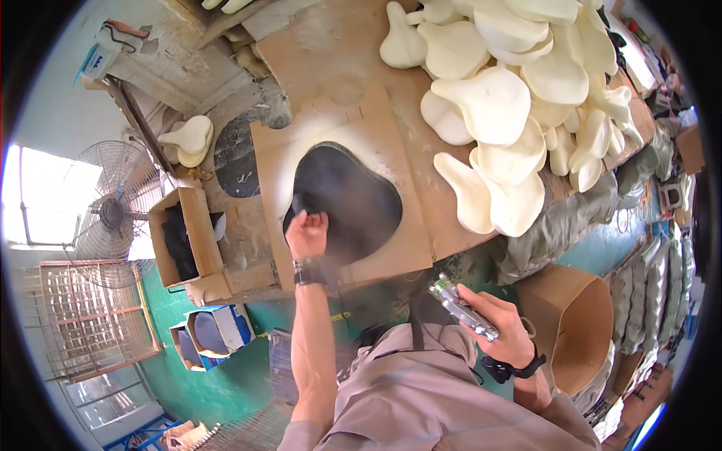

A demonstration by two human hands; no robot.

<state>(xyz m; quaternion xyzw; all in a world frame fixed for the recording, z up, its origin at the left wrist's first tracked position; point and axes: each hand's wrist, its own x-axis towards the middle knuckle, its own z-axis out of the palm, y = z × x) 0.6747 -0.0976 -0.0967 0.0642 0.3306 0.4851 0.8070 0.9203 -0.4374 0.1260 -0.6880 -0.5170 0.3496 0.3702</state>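
Observation:
A black saddle-shaped cover lies on a flat cardboard sheet in front of me. My left hand is over the cover's left side, fingers closed in a pinch on a raised dark fold of it. The fingertips are partly hidden. My right hand, closed, grips a silver metal spray gun with green bits near its front end. The gun is to the right of the cover, in front of my body and apart from the table. Hazy mist hangs over the cover, and pale residue rings it on the cardboard.
Many cream foam bicycle saddles are heaped on the table's right side. At left are an open cardboard box with black pieces and a standing fan. A large carton and grey sacks are at right.

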